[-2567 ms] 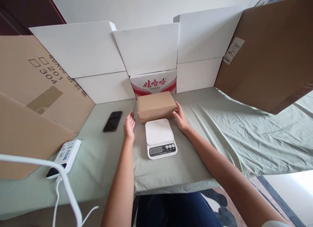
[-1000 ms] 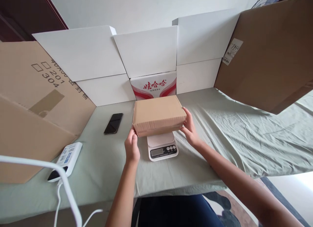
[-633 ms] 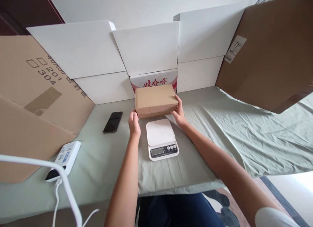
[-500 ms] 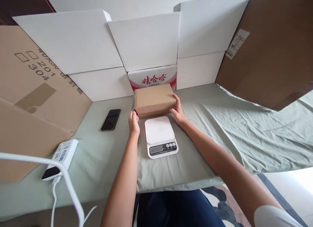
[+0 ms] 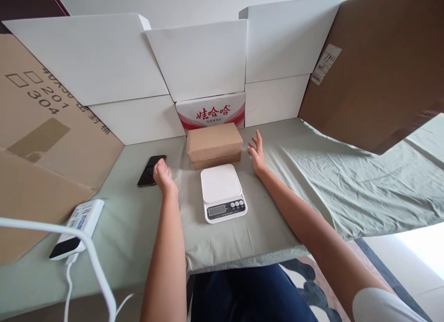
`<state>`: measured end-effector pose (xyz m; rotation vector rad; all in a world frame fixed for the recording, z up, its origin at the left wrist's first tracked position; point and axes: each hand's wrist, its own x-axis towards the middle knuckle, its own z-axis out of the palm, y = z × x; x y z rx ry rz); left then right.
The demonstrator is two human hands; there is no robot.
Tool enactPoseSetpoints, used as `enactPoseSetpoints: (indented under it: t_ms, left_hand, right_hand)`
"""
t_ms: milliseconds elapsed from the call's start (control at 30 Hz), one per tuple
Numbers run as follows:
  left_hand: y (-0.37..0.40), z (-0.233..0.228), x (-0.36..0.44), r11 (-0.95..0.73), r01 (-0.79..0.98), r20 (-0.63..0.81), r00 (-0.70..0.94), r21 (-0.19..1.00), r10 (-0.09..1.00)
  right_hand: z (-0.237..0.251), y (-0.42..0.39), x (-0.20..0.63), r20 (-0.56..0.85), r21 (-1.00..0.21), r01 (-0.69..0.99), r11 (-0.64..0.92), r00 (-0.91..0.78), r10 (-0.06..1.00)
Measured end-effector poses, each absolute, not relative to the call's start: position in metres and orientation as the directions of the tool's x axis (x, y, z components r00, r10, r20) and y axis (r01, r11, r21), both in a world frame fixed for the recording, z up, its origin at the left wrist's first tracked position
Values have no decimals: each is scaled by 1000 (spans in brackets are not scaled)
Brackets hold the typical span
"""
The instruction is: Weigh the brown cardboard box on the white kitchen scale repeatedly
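Observation:
A closed brown cardboard box [image 5: 215,144] stands on the cloth-covered table, with neither hand touching it. My right hand [image 5: 256,153] is just right of the box, its fingers spread and nothing in them. At the left, my left hand [image 5: 163,175] covers the right edge of a black phone [image 5: 148,172] lying flat. Its fingers are bent and partly hidden, so I cannot tell whether they touch the phone. In front of the box lies a white kitchen scale [image 5: 222,185] with its platform bare; its small display [image 5: 217,210] looks blank.
White boxes [image 5: 197,58] and a red-and-white printed carton [image 5: 211,112] line the back. Large brown cartons stand left [image 5: 31,142] and right [image 5: 374,72]. A white power strip [image 5: 78,227] with a cable [image 5: 95,262] lies at front left.
Both hands have let go of the brown box, which now rests behind the scale. My left hand has moved left to the phone, and my right hand has opened and drawn slightly away.

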<state>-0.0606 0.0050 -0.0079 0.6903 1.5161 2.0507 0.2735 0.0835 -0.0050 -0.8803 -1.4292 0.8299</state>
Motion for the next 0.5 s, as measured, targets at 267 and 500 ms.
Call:
enactPoseSetpoints:
  t_ms: [267, 500]
  left_hand:
    - [10, -6, -14, -253, -119, 144, -567, 960, 811]
    - [10, -11, -2, -269, -116, 181, -487, 956, 854]
  right_hand:
    - [1, 71, 260, 415, -906, -21, 423, -249, 875]
    - [2, 65, 255, 431, -897, -37, 440, -292, 854]
